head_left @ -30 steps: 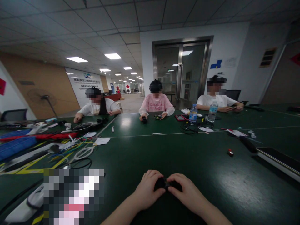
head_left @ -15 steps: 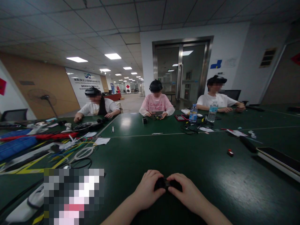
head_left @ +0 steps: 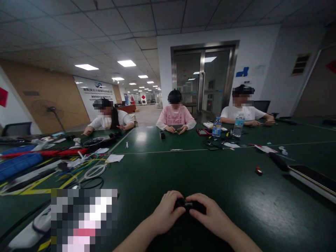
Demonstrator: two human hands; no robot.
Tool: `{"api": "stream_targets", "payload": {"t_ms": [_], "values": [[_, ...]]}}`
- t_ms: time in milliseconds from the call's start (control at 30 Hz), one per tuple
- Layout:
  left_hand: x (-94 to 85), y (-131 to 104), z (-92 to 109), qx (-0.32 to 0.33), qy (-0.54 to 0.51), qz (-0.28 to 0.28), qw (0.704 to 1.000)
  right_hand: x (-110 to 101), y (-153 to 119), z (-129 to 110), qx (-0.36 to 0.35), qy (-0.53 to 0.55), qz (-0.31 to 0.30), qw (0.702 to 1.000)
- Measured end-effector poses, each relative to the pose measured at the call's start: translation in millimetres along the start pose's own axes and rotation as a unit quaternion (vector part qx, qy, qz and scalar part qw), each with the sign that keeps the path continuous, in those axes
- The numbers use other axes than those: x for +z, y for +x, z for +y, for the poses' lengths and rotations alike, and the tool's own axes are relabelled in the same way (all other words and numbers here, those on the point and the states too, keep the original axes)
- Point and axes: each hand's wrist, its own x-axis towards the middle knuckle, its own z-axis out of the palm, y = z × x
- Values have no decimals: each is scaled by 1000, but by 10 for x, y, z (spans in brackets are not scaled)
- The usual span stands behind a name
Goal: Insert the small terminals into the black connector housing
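Head view: between five and six o'clock, the left hand and right hand pinch a small black object from either end, its details mostly covered. It looks light, stiff and perhaps slippery; the ends, where the fingers sit, seem the best hold. Glossy green bench surrounds it, white cable at eight, glass doors at one.

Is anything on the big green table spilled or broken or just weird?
I see no spill or break. On the left, a white cable lies loosely looped in a jumble, which looks untidy. The left hand and right hand mostly cover the black object they hold, so I can't judge that.
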Motion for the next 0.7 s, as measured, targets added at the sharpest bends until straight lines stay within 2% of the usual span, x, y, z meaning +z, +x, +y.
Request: {"api": "stream_targets", "payload": {"t_ms": [300,700], "values": [[-64,-29,33,-64,-75,-33,995,16,-11,29,21,11,4,1000],[-72,-37,18,-70,-104,-42,991,-29,-14,-43,11,43,-15,999]]}}
